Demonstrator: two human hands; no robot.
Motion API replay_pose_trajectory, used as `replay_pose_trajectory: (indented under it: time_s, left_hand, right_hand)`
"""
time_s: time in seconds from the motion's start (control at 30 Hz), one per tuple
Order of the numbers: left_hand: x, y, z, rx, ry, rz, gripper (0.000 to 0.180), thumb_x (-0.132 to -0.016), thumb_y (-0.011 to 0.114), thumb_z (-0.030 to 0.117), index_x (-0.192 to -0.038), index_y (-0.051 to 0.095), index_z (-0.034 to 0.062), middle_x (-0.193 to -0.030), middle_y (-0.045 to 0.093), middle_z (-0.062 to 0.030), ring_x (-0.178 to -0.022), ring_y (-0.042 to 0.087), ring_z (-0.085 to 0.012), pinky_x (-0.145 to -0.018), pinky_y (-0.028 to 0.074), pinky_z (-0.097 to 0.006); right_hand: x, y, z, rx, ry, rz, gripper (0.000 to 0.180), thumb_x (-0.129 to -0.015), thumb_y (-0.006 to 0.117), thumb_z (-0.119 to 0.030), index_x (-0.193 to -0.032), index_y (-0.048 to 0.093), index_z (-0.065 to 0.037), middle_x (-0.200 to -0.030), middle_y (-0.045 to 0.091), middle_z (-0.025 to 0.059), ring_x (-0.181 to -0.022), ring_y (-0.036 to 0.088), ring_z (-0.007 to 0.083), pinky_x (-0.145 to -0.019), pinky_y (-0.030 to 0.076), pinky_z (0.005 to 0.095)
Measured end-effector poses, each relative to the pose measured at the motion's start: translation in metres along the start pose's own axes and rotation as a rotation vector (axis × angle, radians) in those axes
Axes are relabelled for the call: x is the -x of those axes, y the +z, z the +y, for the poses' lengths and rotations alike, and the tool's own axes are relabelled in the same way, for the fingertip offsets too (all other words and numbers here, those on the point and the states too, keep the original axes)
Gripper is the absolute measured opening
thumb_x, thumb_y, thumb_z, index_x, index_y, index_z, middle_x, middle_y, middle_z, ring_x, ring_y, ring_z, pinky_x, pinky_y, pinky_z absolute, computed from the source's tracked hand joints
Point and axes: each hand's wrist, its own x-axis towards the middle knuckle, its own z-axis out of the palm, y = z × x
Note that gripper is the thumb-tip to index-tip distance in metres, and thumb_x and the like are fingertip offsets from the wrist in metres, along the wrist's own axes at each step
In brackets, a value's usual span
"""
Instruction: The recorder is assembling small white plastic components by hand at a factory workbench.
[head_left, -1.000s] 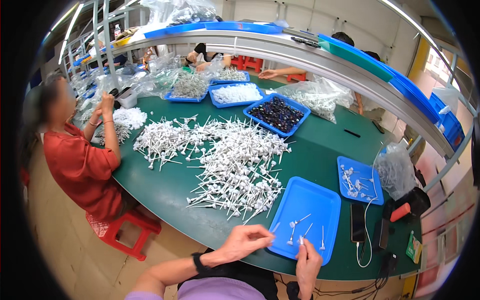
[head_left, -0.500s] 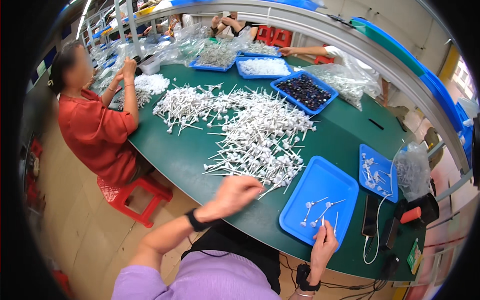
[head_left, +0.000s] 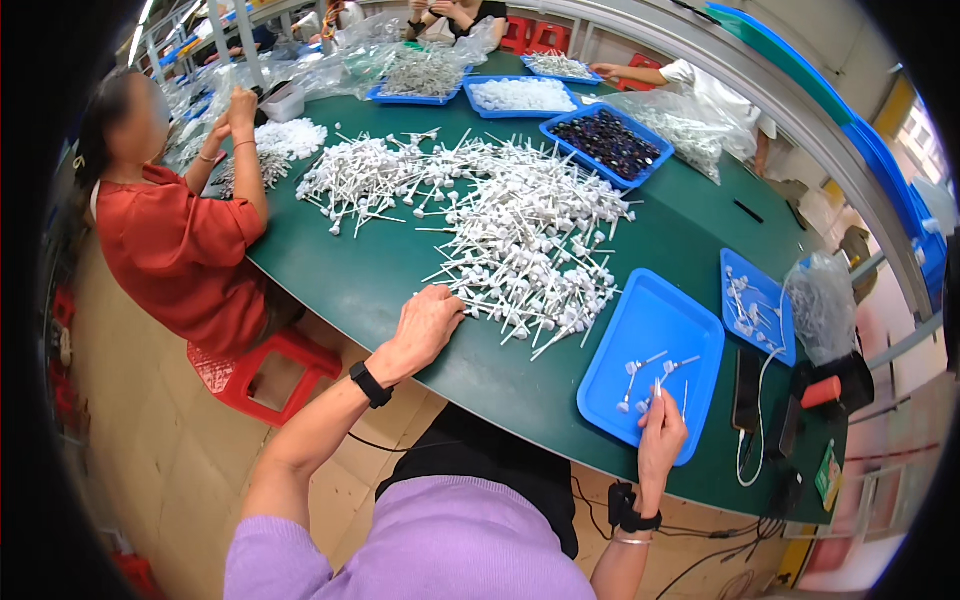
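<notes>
My left hand (head_left: 428, 325) rests at the near left edge of a large pile of white-stemmed pieces with round white heads (head_left: 530, 240). Its fingers are curled together, and whatever lies under them is hidden. My right hand (head_left: 660, 440) is over the near end of a blue tray (head_left: 650, 300), pinching a thin, pointed white piece (head_left: 658, 388) between thumb and fingers. Just beyond those fingertips, a few stemmed pieces (head_left: 630, 378) lie in the tray, partly covered by the hand.
Right of my tray are a smaller blue tray (head_left: 735, 270), a phone (head_left: 746, 390) with a white cable, and a plastic bag (head_left: 825, 310). Dark beads fill another tray (head_left: 628, 182) beyond the pile. A co-worker in red (head_left: 180, 250) sits on the left.
My left hand has moved left and forward, down to the pile's near edge. The right hand stays over the tray with its white piece. The whole view has shifted slightly.
</notes>
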Motion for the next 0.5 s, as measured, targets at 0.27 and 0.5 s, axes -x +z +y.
replay_pose_trajectory:
  time_s: [0.27, 0.5]
  left_hand:
    - [0.023, -0.037, 0.060, 0.354, -0.175, -0.075, 0.010, -0.084, 0.075, 0.007, -0.091, 0.071, 0.0018, -0.076, 0.070, -0.0123, -0.064, 0.068, -0.0200, -0.060, 0.052, -0.031]
    - [0.050, -0.032, 0.134, 0.794, -0.226, -0.053, 0.017, -0.087, 0.072, 0.000, -0.104, 0.072, -0.0003, -0.080, 0.072, -0.0057, -0.072, 0.067, -0.0086, -0.064, 0.053, -0.024]
  right_hand:
    - [0.021, 0.002, -0.040, -0.131, -0.061, -0.052, 0.026, -0.099, 0.059, -0.013, -0.120, 0.068, 0.001, -0.076, 0.063, 0.0044, -0.064, 0.056, 0.0099, -0.057, 0.044, 0.0265]
    - [0.056, 0.050, -0.112, -0.167, -0.456, -0.275, 0.026, -0.092, 0.066, -0.008, -0.117, 0.065, -0.004, -0.093, 0.069, 0.0170, -0.078, 0.067, 0.0367, -0.065, 0.052, 0.0404]
